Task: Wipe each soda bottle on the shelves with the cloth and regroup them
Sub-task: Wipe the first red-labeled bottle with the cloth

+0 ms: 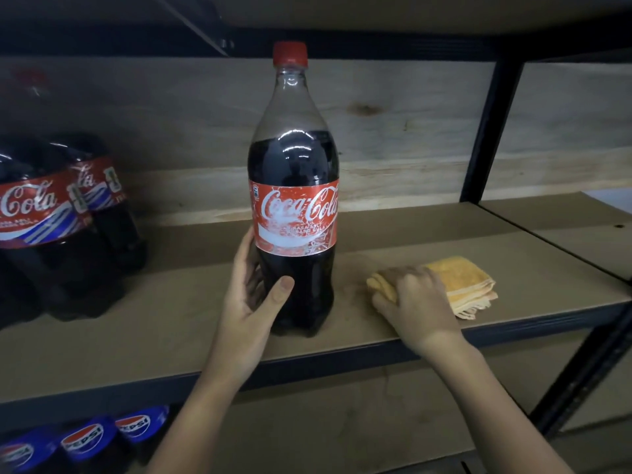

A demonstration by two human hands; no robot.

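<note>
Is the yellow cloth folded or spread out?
Folded: the yellow cloth lies on the shelf as a thick wad, stacked layers showing at its edge, under the right hand.

Two bare hands, two bare forearms in view, nothing else of the person. Left hand (253,285) sits just left of the Coca-Cola bottle (295,200), right hand (413,299) to the right of the bottle. Left forearm (201,398) runs below and left of the bottle, uncovered from wrist to the frame edge. Right forearm (478,398) runs below and right of the bottle, likewise uncovered. Both forearms slim, wrists narrow. Left thumb (282,289), against the bottle's lower front, shows a short, plain nail. Right hand shows knuckles and back only; its nails can't be made out.
</note>
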